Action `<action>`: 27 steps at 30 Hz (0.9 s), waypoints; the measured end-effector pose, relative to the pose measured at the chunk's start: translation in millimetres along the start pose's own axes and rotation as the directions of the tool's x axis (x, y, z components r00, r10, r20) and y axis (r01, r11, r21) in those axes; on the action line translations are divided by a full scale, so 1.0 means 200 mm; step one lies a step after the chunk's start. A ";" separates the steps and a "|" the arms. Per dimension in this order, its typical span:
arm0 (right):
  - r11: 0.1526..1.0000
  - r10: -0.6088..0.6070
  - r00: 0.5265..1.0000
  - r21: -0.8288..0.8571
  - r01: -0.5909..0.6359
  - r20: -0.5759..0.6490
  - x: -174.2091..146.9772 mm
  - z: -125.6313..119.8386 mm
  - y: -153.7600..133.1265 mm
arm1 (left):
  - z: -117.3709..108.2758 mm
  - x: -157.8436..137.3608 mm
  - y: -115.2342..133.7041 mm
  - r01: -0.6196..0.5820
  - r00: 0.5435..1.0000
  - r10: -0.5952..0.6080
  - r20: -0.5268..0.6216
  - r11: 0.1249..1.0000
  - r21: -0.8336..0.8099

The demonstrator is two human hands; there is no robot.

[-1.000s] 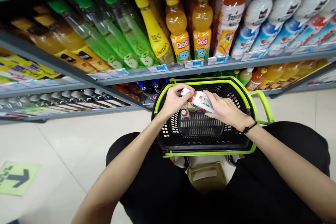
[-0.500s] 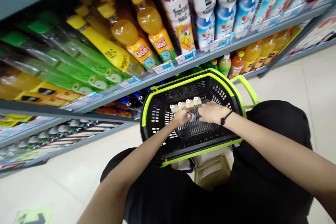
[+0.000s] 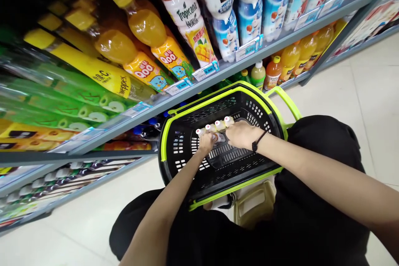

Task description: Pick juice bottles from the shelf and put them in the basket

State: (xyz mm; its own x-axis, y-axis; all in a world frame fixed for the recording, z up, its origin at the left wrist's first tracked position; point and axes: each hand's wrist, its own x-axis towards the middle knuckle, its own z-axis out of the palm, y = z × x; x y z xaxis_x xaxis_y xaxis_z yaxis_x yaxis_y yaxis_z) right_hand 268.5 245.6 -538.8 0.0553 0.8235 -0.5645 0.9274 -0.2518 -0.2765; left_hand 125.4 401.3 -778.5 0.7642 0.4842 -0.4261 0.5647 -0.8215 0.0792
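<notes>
Both hands reach down into a black shopping basket [image 3: 218,187] with lime-green trim. Inside, several small bottles with white caps [image 3: 218,124] stand upright in a row along its far side. My left hand [image 3: 206,143] has its fingers closed at the near left of the row, on what looks like another small bottle [image 3: 215,136], mostly covered by the fingers. At the right end of the row is my right hand [image 3: 241,134], wearing a dark wristband. Its fingers curl downward beside the last bottle, and what they hold is hidden.
A shelf [image 3: 230,62] of drink bottles runs just beyond the basket, with orange drinks [image 3: 286,66] on the level below. The basket's green handle [image 3: 288,102] sticks out at right. My knees flank the basket; a tan object [image 3: 255,205] lies below it.
The view has shifted, so the shelf looks closer and the basket sits slightly farther left. My left hand has moved slightly left, away from my right hand; the bottles keep their row.
</notes>
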 end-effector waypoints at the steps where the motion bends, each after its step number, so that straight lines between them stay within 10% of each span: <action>1: 1.000 0.005 1.000 -0.001 -0.005 0.013 0.00 0.01 0.00 | 0.00 0.00 0.00 -0.005 1.000 0.005 0.005 1.000 0.017; 27: 0.997 0.043 0.995 -0.071 -0.037 0.086 0.00 0.05 -0.03 | -0.08 -0.05 0.06 -0.078 0.981 0.053 0.184 0.989 0.127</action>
State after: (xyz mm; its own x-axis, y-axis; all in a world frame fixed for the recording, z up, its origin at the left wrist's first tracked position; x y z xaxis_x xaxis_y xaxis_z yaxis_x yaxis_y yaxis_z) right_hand 259.6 241.5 -544.9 0.0629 0.7653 -0.6406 0.9486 -0.2453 -0.1998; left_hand 129.8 391.8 -758.8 0.7228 0.3759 -0.5798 0.4597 -0.8881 -0.0028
